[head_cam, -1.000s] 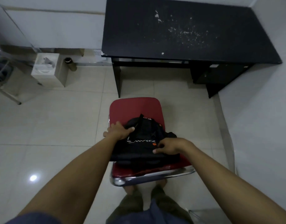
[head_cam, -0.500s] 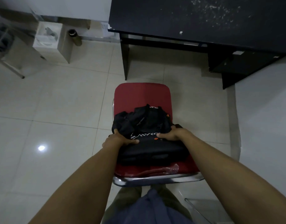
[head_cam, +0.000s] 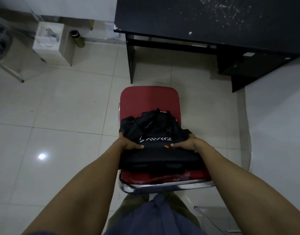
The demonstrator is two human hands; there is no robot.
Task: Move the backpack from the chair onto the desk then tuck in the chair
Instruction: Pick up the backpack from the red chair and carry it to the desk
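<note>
Small office or study room. Black desk (head_cam: 213, 22) at 1 o'clock against white walls; red chair (head_cam: 149, 99) with chrome frame at centre; pale tiled floor (head_cam: 61, 107); white box (head_cam: 49, 38) at 10 o'clock.

Our forearms are bare to the near edge. We wear a dark blue top (head_cam: 156, 217). Olive-green trousers (head_cam: 132, 202) show beneath it.

Bare floor (head_cam: 193, 77) separates the chair (head_cam: 149, 99) from the desk (head_cam: 205, 19) at 12 o'clock; a wall (head_cam: 278, 116) crowds 3 o'clock.
</note>
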